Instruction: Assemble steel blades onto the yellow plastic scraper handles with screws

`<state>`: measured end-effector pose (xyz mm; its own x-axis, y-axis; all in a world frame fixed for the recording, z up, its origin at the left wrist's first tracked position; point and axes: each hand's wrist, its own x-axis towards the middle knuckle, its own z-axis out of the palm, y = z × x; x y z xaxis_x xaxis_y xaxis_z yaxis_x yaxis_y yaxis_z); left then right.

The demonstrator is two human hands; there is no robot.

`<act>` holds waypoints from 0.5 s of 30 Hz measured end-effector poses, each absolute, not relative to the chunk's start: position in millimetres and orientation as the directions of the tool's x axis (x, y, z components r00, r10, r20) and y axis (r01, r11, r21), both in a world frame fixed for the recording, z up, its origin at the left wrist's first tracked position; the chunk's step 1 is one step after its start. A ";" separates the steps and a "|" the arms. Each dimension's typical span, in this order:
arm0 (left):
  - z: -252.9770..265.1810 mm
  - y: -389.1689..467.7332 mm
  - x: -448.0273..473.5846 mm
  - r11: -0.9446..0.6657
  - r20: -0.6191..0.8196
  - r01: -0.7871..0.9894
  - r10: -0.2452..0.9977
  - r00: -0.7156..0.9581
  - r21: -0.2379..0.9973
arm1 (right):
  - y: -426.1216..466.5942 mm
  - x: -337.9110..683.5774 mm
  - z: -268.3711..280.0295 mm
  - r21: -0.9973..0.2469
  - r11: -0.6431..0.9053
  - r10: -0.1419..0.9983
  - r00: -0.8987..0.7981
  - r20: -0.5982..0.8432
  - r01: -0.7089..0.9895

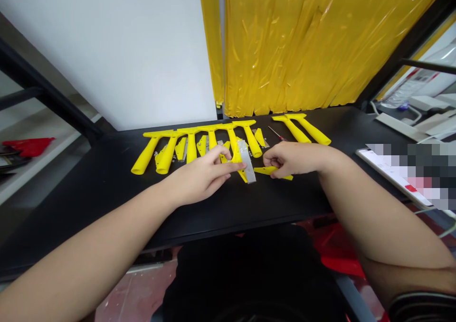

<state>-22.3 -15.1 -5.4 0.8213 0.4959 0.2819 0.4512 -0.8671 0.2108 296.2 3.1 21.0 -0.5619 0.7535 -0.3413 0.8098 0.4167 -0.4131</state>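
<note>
Over a black table [213, 217], the left hand [208, 172] stretches a finger onto a metal blade [251, 170]; whether it grips is unclear. At the blade's three o'clock, the right hand [290, 158] pinches a yellow plate [261, 170]. Should the blade slip under that light touch, its edge, if sharp, could nick the finger. Farther off, yellow handles [192, 146] line nine to twelve o'clock; a screwdriver [281, 137] at two could roll if the right hand's knuckles nudge it.
</note>
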 end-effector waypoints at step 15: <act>-3.9 -15.7 -20.9 -0.850 0.246 0.482 0.523 0.816 0.211 | 11.1 278.0 6.9 -0.973 0.210 0.959 -0.215 0.186 0.094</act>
<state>-20.9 -15.7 -3.9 0.8156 0.5235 0.2464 0.4822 -0.8504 0.2106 278.0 11.1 6.9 -0.2151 0.9587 0.1862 0.0939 0.2101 -0.9732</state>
